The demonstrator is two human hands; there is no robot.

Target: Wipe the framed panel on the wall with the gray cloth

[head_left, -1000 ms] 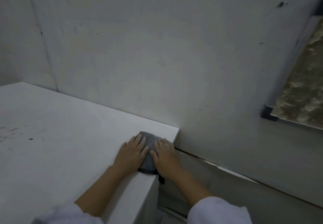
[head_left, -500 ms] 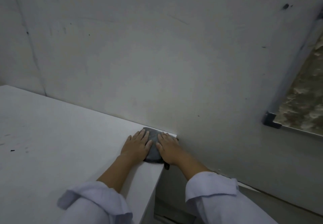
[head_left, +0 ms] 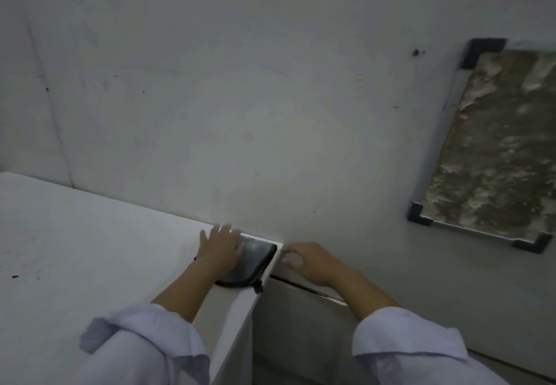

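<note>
1. My right hand had come off the gray cloth. Half a second earlier both palms were flat on it; now the right was off the corner of the white table, hanging beside the wall over the gap, fingers loosely curled, holding nothing.
2. My left hand stayed on the cloth, palm down, fingers spread flat. It pinned the cloth, no grip on it.
3. The cloth sat folded at the far right corner of the table, against the wall, its dark-trimmed edge along the table's right edge. A small tab hung over the front corner.
4. The framed panel was now mostly in view: on the wall, up and to the right, well apart from the cloth. Mottled, rough-looking surface, black corner brackets. Its right edge ran out of frame.
5. My read: folding looked finished, wiping not started. Next was to pick the cloth up and carry it across to the panel.
6. Risk: the cloth was at the table edge, so a sloppy pickup could drop it into the gap.
</note>
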